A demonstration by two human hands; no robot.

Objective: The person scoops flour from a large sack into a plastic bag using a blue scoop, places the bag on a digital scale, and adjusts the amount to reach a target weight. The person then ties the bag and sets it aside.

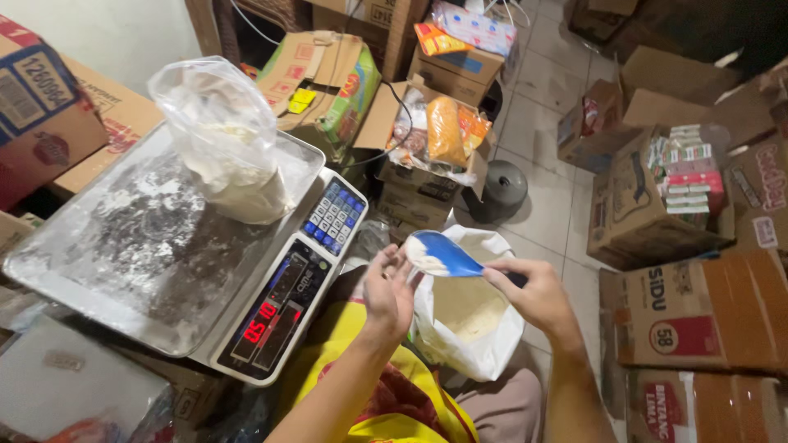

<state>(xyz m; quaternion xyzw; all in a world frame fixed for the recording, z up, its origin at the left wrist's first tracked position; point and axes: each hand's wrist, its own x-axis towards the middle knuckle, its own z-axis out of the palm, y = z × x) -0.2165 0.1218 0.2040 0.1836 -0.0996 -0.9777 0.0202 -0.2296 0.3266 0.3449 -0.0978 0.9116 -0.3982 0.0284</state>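
Blue scoop (443, 256), dusted white along its bowl. White sack (469, 328) with pale cream powder inside. Clear plastic bag (226, 135), whitish with powder. Silver-grey scale tray (123, 246), smeared with white dust. Scale (287, 303) front black, glowing red digits, blue and white keys. Yellow cloth (402, 406) with a red patterned patch on the lap. Brown cardboard boxes (698, 312) with red and white printing. Orange packets (446, 130) in an open carton. Pink, green and white small packs (689, 176) in another. Pale grey tiled floor (550, 197). Dark grey round lid (502, 187).
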